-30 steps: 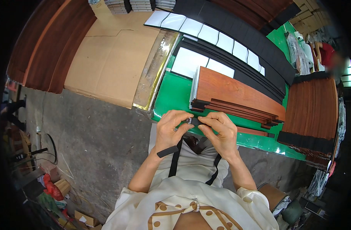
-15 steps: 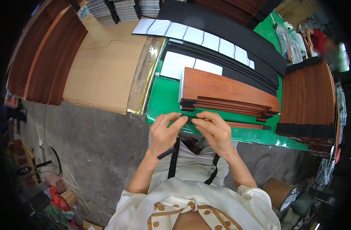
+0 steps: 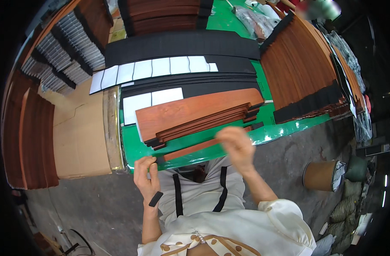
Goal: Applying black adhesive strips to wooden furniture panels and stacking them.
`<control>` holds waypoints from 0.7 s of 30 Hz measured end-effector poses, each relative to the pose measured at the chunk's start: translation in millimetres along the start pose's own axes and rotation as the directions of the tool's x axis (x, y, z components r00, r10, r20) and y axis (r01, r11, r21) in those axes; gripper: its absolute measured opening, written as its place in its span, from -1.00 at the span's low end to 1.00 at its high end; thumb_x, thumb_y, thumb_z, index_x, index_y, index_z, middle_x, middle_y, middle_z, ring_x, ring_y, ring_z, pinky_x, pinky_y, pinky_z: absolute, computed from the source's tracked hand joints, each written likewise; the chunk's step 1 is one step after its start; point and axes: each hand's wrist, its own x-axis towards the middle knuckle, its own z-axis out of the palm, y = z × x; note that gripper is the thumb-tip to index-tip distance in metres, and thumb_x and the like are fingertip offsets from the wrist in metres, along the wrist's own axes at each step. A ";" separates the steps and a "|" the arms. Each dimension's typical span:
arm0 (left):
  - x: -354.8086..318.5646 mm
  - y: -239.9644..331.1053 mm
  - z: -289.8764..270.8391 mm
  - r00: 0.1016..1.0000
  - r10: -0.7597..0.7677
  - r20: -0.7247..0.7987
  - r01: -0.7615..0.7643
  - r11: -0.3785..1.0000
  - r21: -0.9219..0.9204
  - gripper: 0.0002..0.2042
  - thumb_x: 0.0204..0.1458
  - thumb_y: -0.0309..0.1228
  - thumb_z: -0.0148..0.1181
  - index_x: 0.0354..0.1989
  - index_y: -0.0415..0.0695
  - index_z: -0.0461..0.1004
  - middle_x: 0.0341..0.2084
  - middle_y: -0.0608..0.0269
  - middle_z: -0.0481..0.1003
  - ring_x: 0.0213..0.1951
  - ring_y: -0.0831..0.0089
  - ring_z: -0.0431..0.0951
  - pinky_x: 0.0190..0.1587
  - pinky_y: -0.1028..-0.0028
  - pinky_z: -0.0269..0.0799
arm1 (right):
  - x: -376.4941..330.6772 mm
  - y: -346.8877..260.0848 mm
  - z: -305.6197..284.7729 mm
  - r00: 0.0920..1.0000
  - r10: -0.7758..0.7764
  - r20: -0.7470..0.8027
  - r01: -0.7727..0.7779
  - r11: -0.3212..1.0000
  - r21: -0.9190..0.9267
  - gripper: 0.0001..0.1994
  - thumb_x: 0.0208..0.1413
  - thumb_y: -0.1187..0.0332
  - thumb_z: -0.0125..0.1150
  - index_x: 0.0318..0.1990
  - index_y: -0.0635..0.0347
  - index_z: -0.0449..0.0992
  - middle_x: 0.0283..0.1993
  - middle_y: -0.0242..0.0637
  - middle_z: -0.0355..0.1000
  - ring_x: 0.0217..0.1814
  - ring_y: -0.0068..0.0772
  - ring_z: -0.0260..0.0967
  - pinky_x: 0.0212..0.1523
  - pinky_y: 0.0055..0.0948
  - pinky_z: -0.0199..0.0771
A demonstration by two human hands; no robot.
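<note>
A narrow reddish-brown strip (image 3: 188, 149) with black ends lies along the green table's near edge. At its left end is my left hand (image 3: 146, 174), its thumb and fingers closed on the black end. My right hand (image 3: 237, 147), smeared by motion, hovers over the strip's right half; its fingers cannot be made out clearly. Just beyond the strip rests a stack of wood-grain planks (image 3: 199, 112) with stepped, black-tipped ends. A short black piece (image 3: 156, 199) sits across my left wrist.
Behind the planks lie black sheets (image 3: 182, 48) and white-faced strips (image 3: 158, 68) on the green table (image 3: 137, 147). A tall plank stack (image 3: 303, 72) stands at the right. Flat cardboard (image 3: 82, 141) adjoins the table at left. A brown drum (image 3: 319, 175) is on the floor.
My view has swung to the right. My hands, close together before with a small black piece between them, are now apart: left at the strip's left end, right over its other half.
</note>
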 end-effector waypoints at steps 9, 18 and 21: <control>-8.6 10.7 -11.1 0.902 -0.423 0.086 0.417 0.906 0.079 -0.69 0.03 -0.37 0.14 -0.06 -0.24 0.43 -0.30 0.07 0.46 -0.28 0.32 0.48 -0.20 0.39 0.39 | -32.2 103.7 -98.3 0.773 0.607 -0.186 -0.634 0.725 -0.269 -0.68 0.19 0.27 0.04 -0.09 0.40 0.46 -0.22 -0.13 0.43 -0.15 -0.31 0.38 -0.11 -0.46 0.33; -32.0 24.7 -42.4 0.927 -0.375 0.023 0.344 0.823 -0.452 -0.56 -0.08 -0.61 0.22 0.05 -0.34 0.35 0.09 -0.01 0.35 0.10 0.35 0.37 0.09 0.43 0.32 | -53.9 65.0 -118.2 0.700 0.683 -0.207 -0.601 0.721 0.346 -0.78 0.14 0.47 0.06 -0.10 0.38 0.49 -0.09 -0.27 0.45 -0.03 -0.49 0.34 0.05 -0.54 0.27; 3.6 32.9 -39.5 0.957 -0.291 0.011 0.280 0.912 -0.301 -0.50 -0.05 -0.58 0.19 0.12 -0.34 0.26 0.09 -0.01 0.35 0.12 0.32 0.36 0.13 0.38 0.28 | -11.1 54.2 -108.4 0.846 0.439 -0.304 -0.375 0.894 0.246 -0.74 0.16 0.45 0.04 -0.03 0.38 0.45 -0.02 -0.24 0.42 0.02 -0.46 0.32 0.11 -0.48 0.23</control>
